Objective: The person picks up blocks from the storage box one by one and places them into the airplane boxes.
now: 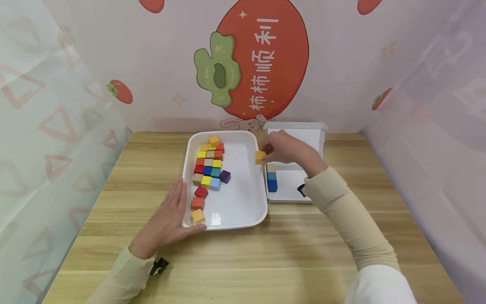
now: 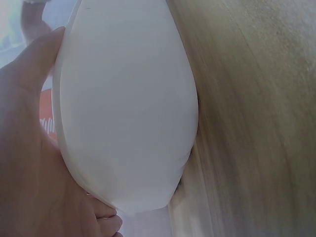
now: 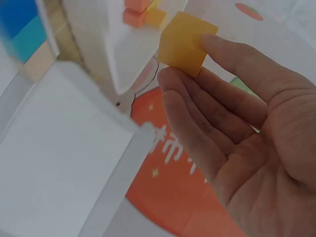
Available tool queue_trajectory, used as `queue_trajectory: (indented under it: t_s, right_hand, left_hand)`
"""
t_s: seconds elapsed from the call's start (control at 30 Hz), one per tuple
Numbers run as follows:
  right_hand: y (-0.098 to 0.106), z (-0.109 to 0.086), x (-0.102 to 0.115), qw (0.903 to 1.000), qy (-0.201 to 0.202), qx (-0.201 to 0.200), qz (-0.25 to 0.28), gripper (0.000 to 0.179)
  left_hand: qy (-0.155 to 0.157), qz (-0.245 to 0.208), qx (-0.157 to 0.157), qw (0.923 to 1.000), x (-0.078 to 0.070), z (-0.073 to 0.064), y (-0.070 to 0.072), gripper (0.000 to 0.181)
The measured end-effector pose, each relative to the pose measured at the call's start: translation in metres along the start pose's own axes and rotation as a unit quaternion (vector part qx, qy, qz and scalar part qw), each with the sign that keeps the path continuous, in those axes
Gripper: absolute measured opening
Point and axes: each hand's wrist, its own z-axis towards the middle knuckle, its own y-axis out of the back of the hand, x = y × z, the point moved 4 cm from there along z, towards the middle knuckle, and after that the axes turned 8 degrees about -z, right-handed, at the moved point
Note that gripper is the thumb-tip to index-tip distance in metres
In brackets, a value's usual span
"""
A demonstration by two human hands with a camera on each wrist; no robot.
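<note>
My right hand [image 1: 284,147] pinches an orange-yellow cube [image 3: 183,43] between thumb and fingertips, above the right rim of the white tray. My left hand [image 1: 168,217] rests at the tray's near left corner, fingers along its left side and thumb along the front edge. Inside the white tray [image 1: 239,207], wooden cubes of several colours lie grouped along the left side, with a purple cube [image 1: 225,176] at the group's right edge. Right of the tray, an open white box [image 1: 288,196] holds a column of cubes at its left side, including a blue cube [image 1: 272,185] and a teal one.
The tray and box stand side by side on a wood-grain table [image 1: 243,266]. A printed wall hanging [image 1: 167,55] rises behind the table, with pale cloth at both sides. The box's raised lid [image 1: 317,139] stands behind the box's base.
</note>
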Motion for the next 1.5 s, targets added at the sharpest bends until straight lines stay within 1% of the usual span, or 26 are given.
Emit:
queue_trajectory:
  t_s: [0.13,0.27,0.5,0.77,0.97,1.13,1.5]
  right_hand:
    - [-0.003,-0.023,-0.018,1.0000,-0.004,-0.008,0.003,0.021]
    - [-0.017,-0.041,-0.030,0.9999,-0.006,-0.002,0.015,0.020]
    - [-0.045,-0.058,-0.042,0.9992,-0.004,0.013,0.037,0.019]
    - [-0.072,-0.060,-0.046,0.9977,0.006,0.017,0.066,0.020]
    - [-0.087,-0.058,-0.050,0.9973,0.005,0.013,0.072,0.018]
    - [-0.095,-0.057,-0.052,0.9972,0.003,0.005,0.074,0.016]
    - [-0.107,-0.057,-0.059,0.9959,-0.001,-0.023,0.088,0.021]
  left_hand:
    - [0.001,0.000,0.002,1.0000,0.001,0.000,0.000,0.136]
    - [0.003,0.001,0.005,1.0000,0.002,-0.001,-0.002,0.136]
    - [0.004,0.001,0.005,1.0000,0.002,-0.001,-0.001,0.136]
    - [0.008,0.002,0.006,0.9999,0.002,-0.001,-0.002,0.136]
    - [0.006,0.000,0.004,1.0000,0.002,-0.001,-0.003,0.136]
    - [0.004,0.005,0.004,1.0000,0.001,0.000,-0.003,0.136]
    - [0.007,0.006,0.006,0.9999,0.000,0.001,-0.001,0.137]
